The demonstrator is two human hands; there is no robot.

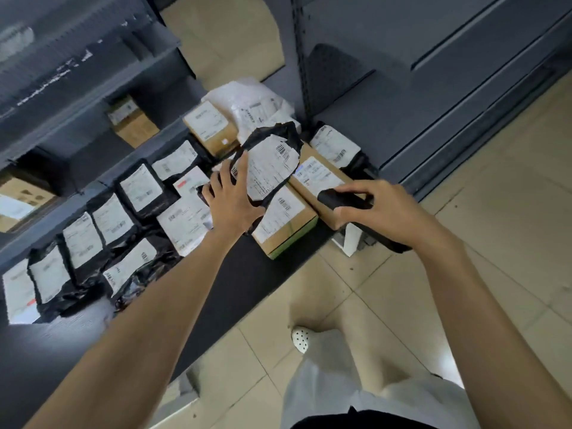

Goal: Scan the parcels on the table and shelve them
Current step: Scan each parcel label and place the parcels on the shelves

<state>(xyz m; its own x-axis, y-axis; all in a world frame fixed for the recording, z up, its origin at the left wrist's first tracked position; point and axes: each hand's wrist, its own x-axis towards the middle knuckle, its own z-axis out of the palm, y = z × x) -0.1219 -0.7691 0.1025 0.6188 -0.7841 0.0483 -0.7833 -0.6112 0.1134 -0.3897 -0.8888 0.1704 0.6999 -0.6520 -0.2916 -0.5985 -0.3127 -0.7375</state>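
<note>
My left hand (230, 199) grips a black poly-bag parcel (272, 162) with a white shipping label, lifted at a tilt above the other parcels. My right hand (376, 209) holds a black handheld scanner (343, 201), its head pointing left toward that label. Beneath them lie two brown cardboard boxes (284, 224) with labels. Several black bag parcels (108, 230) with white labels cover the dark table (235, 280) to the left.
Grey metal shelving (402, 119) stands right of the table, and a lower shelf at the left holds cardboard boxes (133, 122). A white bag parcel (257, 106) lies at the table's far end. Tiled floor and my white shoe (300, 337) are below.
</note>
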